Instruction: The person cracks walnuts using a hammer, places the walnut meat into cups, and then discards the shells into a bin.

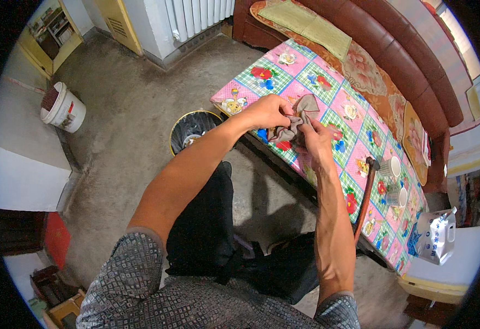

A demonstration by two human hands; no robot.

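A greyish-brown cloth [308, 107] with dark red edging is bunched between my two hands, above the near edge of the table. My left hand [269, 111] pinches its left side, fingers bent over the folds. From the right, my right hand [317, 137] grips the gathered middle with thumb and fingers. One part of the cloth fans upward, and another droops toward the table. Beneath lies a patterned plastic tablecloth [349, 110] in pink and green checks with flowers.
On the table's right are two paper cups [389, 167], a wooden cane [365, 201] leaning at the edge, and a plastic pouch [433, 236]. A lined bin [195, 127] stands left of the table, a white bucket [69, 113] further left. Behind is a brown leather sofa [404, 53].
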